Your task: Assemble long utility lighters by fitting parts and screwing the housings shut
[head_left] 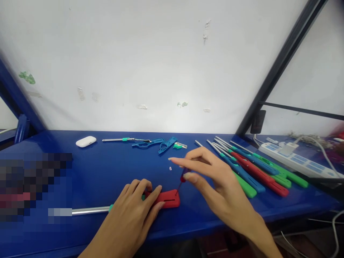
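My left hand (137, 206) presses down on a red plastic handle (168, 199) that lies on the blue table (107, 172), fingers curled over its left end. A metal rod (88, 210) with a green collar runs left from that handle. My right hand (212, 179) hovers just right of it, thumb and a finger pinching a small red part (183, 178) above the handle's right end while the index finger points left.
A row of red, blue and green handled tools with metal rods (249, 168) lies at the right. Blue handle halves and a rod (150, 142) lie at the back, beside a white earbud case (86, 141). A white power strip (295, 159) sits far right.
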`<state>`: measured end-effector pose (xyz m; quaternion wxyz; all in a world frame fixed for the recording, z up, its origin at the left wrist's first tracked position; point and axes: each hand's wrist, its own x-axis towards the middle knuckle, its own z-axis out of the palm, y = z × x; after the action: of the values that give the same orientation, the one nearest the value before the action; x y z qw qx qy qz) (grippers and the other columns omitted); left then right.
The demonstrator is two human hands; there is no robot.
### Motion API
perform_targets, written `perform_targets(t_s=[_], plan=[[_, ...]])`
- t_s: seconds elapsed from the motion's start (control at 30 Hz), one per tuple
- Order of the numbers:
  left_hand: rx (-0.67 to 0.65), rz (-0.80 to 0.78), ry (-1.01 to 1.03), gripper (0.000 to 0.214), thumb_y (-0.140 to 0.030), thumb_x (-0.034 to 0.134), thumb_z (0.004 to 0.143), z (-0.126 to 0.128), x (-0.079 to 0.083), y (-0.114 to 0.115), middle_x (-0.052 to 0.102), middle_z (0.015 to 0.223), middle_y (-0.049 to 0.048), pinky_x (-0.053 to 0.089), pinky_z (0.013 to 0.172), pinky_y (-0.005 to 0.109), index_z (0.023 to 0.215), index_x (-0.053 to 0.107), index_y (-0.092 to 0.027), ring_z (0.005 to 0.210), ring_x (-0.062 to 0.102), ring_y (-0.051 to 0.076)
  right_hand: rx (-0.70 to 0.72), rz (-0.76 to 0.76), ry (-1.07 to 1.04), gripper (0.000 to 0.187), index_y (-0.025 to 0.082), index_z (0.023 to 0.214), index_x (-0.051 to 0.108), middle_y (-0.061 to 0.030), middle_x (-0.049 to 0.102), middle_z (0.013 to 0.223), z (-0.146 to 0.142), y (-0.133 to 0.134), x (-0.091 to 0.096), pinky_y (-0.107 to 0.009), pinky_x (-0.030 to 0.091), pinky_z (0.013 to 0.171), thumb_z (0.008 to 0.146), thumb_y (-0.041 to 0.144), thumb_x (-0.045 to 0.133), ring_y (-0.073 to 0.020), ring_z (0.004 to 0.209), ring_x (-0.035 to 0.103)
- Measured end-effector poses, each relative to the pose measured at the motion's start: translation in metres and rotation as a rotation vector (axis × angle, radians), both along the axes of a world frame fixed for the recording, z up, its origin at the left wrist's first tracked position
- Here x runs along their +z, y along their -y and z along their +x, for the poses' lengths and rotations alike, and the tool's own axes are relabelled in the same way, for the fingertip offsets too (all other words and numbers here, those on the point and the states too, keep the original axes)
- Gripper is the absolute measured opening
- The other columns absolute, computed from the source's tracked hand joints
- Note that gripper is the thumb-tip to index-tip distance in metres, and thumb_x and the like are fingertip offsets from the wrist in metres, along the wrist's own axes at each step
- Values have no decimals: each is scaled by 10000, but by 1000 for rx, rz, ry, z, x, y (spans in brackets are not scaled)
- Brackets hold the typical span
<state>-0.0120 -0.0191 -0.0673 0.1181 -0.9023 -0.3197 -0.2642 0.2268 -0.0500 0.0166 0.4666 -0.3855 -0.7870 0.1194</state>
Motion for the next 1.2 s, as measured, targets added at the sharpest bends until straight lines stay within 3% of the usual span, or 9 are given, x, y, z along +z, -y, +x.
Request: perform_targets(t_s=[0.1, 0.23, 0.37, 0.43, 0.57, 0.73, 0.93, 1.1, 1.2], plan=[[2, -2, -7, 446, -319, 277, 1149, -1, -3, 0, 643, 1096, 87, 536, 829, 463, 1340, 666, -211, 955, 575, 279, 78, -48, -32, 404, 318, 1359, 713, -4, 703, 1143, 0, -1, 0, -246, 555, 890, 1100, 114, 480, -118, 982, 675], [13, -37, -9, 379, -313, 363, 1135, -2, -6, -1, 634, 1144, 91, 524, 858, 467, 1373, 643, -219, 1001, 563, 286, -86, 56, -44, 174, 301, 1121, 810, 27, 677, 930, -2, -1, 0, -218, 548, 786, 964, 230, 781, -114, 842, 656], [9, -53, 4, 364, -319, 378, 1135, -2, -5, -1, 638, 1127, 75, 509, 858, 441, 1363, 650, -235, 979, 563, 269, 89, -63, -41, 363, 320, 1350, 731, -7, 730, 1206, -3, 2, 2, -239, 565, 907, 1087, 151, 547, -131, 1052, 694], [0, -36, 0, 385, -318, 348, 1142, -1, -3, -1, 647, 1109, 71, 504, 841, 425, 1337, 669, -234, 952, 566, 259, 126, -51, -73, 380, 304, 1334, 734, -3, 755, 1156, -5, 2, 2, -244, 571, 893, 1086, 111, 521, -127, 1010, 707], [-4, -7, -10, 410, -310, 327, 1147, -1, 0, -1, 657, 1110, 73, 502, 838, 403, 1313, 690, -221, 957, 573, 251, -81, 89, -41, 143, 267, 1105, 816, 9, 688, 911, -7, 3, 2, -235, 556, 750, 983, 225, 755, -124, 814, 663], [11, 13, -15, 443, -318, 296, 1151, -1, -2, -1, 660, 1088, 71, 505, 854, 418, 1308, 701, -231, 958, 571, 259, 81, -84, -71, 363, 320, 1287, 752, 0, 751, 1246, -1, 4, 6, -260, 574, 930, 1080, 117, 534, -144, 1091, 705], [4, -9, -58, 430, -293, 314, 1145, -2, -1, 0, 662, 1134, 90, 520, 840, 433, 1285, 713, -219, 980, 571, 269, -129, 80, -43, 129, 302, 1042, 833, 12, 651, 871, -3, 2, 3, -254, 564, 714, 925, 249, 822, -143, 785, 653], [1, -25, -47, 418, -283, 312, 1143, -2, -2, 0, 658, 1112, 81, 525, 848, 456, 1322, 685, -222, 964, 562, 270, 95, -79, -36, 382, 307, 1327, 743, -19, 732, 1261, -2, 5, 5, -263, 579, 890, 1097, 137, 491, -144, 1033, 703], [4, -38, -10, 387, -308, 347, 1139, -2, -3, 0, 640, 1126, 85, 531, 848, 458, 1360, 652, -222, 984, 558, 276, 16, -26, -62, 265, 294, 1168, 794, 15, 761, 1023, -4, 4, 6, -240, 561, 815, 1058, 149, 602, -127, 900, 701]])
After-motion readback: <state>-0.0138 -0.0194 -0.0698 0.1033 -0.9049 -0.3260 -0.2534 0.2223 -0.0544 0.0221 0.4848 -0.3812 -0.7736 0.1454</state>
